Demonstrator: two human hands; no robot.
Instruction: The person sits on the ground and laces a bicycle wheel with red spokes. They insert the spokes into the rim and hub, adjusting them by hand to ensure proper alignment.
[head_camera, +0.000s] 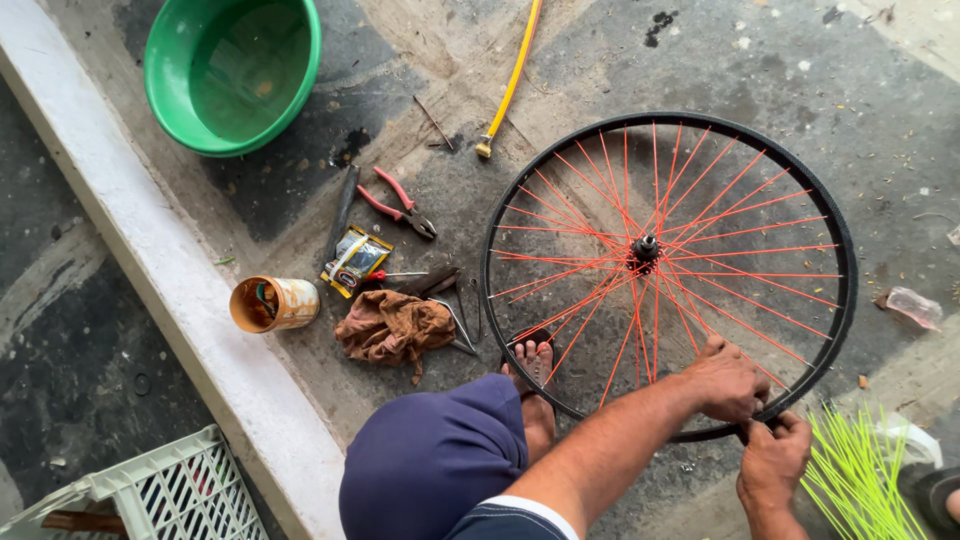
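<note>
Hands meet at the near edge of the wheel, and that is where everything is happening. The wheel lies flat on the concrete floor, black rim around orange spokes that fan out from the hub. The person squats at its lower side, one bare foot tucked just inside the rim.

The left hand sits on top of the spokes close to the rim, fingers curled down and closed around something there, whether a spoke end or the rim itself cannot be told from this angle. The right hand comes in from outside the rim, pinching narrowly at the same spot; a small dark piece seems to be between its fingertips, too small to name. The two hands are nearly touching, with the rim running between them.

So the working point lies directly in front of both hands, at the rim's near-right arc, and the spoke there runs away from the person toward the hub. The left hand is on the inside of the rim, the right on the outside.

Just beside the right hand a bundle of yellow-green spokes lies on the floor. Well apart to the left sit red-handled pliers, a brown rag, a rusty tin and a green basin.
</note>
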